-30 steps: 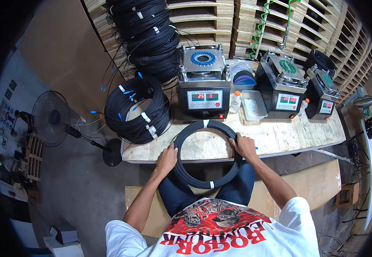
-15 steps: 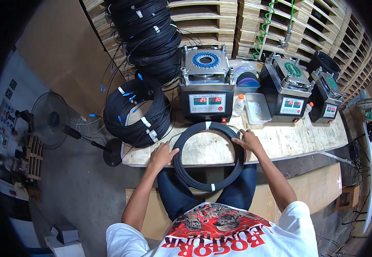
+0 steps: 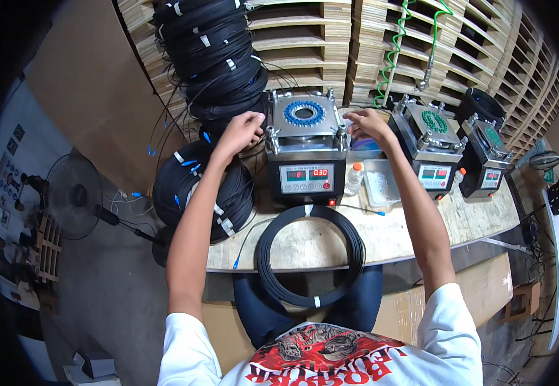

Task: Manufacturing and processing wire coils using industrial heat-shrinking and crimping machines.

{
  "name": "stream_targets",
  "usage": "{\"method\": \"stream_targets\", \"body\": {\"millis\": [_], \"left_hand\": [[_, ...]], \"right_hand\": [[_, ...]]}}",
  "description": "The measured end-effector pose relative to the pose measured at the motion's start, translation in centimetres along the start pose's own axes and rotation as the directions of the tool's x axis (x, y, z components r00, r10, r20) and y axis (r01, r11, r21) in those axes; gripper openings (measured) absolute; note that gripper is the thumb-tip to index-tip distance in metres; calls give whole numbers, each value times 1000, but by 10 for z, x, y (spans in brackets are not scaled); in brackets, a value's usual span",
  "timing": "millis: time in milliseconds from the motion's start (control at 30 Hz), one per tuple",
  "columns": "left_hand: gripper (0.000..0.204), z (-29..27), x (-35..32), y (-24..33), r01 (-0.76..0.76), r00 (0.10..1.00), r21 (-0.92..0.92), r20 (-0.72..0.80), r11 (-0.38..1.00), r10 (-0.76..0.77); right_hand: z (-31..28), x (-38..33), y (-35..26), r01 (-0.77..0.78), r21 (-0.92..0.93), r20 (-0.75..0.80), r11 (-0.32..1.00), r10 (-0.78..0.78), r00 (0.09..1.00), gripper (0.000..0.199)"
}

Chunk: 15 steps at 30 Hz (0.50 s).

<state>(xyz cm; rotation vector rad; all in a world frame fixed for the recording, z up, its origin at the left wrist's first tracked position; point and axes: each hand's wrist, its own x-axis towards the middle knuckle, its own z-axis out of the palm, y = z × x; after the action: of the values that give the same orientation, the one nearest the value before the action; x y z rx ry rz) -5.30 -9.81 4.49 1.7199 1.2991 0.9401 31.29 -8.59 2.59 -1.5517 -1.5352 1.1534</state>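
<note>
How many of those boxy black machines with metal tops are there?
3: the blue-ringed machine stands just beyond the flat cable coil; the middle machine is right of that one; the end machine is farthest right.

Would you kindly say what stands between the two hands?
The head view shows the blue-ringed machine between the left hand and the right hand.

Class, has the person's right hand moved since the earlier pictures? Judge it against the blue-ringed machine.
Yes: the right hand has left the black cable coil, going forward to the upper right side of the blue-ringed machine.
</note>
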Motion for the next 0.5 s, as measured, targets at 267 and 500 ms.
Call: {"method": "stream_targets", "body": {"millis": [267, 500], "left_hand": [[44, 50, 41, -39, -135, 978, -4, -160, 991, 132], [54, 31, 22, 2, -129, 990, -320, 13, 938, 141]], "right_hand": [[34, 65, 18, 144, 90, -124, 985, -133, 983, 26], [30, 49, -36, 109, 662, -93, 741, -63, 994, 15]]}}
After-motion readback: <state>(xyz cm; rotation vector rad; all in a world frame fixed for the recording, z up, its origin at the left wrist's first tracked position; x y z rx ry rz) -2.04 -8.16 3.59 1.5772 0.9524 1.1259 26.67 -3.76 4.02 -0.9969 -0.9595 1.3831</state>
